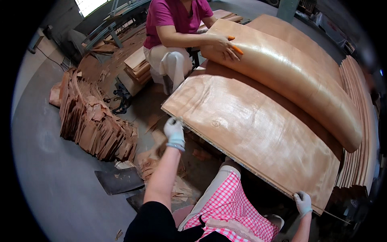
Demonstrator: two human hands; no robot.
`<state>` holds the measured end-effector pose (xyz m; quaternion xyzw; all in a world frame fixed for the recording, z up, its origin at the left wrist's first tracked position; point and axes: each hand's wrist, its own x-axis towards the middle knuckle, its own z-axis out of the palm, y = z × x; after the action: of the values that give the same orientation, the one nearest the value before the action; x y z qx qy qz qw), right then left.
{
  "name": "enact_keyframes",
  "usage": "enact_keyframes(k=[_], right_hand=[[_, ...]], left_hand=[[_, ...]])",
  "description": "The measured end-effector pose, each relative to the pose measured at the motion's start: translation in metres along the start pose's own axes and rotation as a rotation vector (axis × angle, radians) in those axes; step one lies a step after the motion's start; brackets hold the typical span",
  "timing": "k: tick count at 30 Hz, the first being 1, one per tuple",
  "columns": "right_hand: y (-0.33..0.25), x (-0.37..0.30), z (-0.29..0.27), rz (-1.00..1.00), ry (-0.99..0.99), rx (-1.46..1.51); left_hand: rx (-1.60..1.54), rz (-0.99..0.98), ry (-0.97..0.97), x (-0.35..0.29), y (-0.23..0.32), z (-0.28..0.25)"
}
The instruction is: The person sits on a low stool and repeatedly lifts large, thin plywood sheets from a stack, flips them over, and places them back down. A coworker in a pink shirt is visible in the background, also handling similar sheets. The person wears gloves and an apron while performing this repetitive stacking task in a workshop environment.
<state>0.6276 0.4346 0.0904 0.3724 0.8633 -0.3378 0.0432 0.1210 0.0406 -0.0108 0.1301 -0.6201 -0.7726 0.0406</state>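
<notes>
A broad tan wood veneer sheet lies in front of me on a stack, its near edge running from upper left to lower right. My left hand, in a white glove, is closed at the near left part of that edge; what its fingers hold is hidden. At the near right corner, my right hand, also gloved, closes its fingers over the sheet's edge. A thin light strip sticks out past that corner. Beyond, a co-worker's hand with orange finger covers rests on a large curled veneer sheet.
Across the stack sits a person in a magenta top. Stacked curved sheets stand at the right. To the left are a ragged pile of brown veneer pieces, a dark curved sheet and floor scraps. A green post rises behind.
</notes>
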Motion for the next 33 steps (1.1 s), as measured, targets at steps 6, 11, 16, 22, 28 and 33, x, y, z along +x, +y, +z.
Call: enact_keyframes(k=[6, 11, 16, 22, 28, 33], right_hand=[[0.073, 0.001, -0.009, 0.129, 0.157, -0.007], [0.032, -0.004, -0.003, 0.128, 0.141, -0.017], [0.026, -0.002, 0.0, 0.172, 0.106, -0.064], [-0.001, -0.002, -0.006, 0.183, 0.047, -0.161], [0.016, 0.006, 0.004, 0.147, 0.071, -0.23], [-0.002, 0.018, -0.001, 0.379, -0.039, -0.378]], left_hand=[[0.625, 0.248, 0.209, 0.106, -0.013, -0.022], [0.658, 0.171, 0.272, 0.114, -0.011, -0.005], [0.783, 0.159, 0.264, 0.133, -0.012, -0.02], [1.004, 0.153, 0.224, 0.131, -0.008, -0.02], [1.148, 0.222, 0.124, 0.146, -0.007, -0.031], [1.279, 0.174, 0.118, 0.112, 0.026, -0.008]])
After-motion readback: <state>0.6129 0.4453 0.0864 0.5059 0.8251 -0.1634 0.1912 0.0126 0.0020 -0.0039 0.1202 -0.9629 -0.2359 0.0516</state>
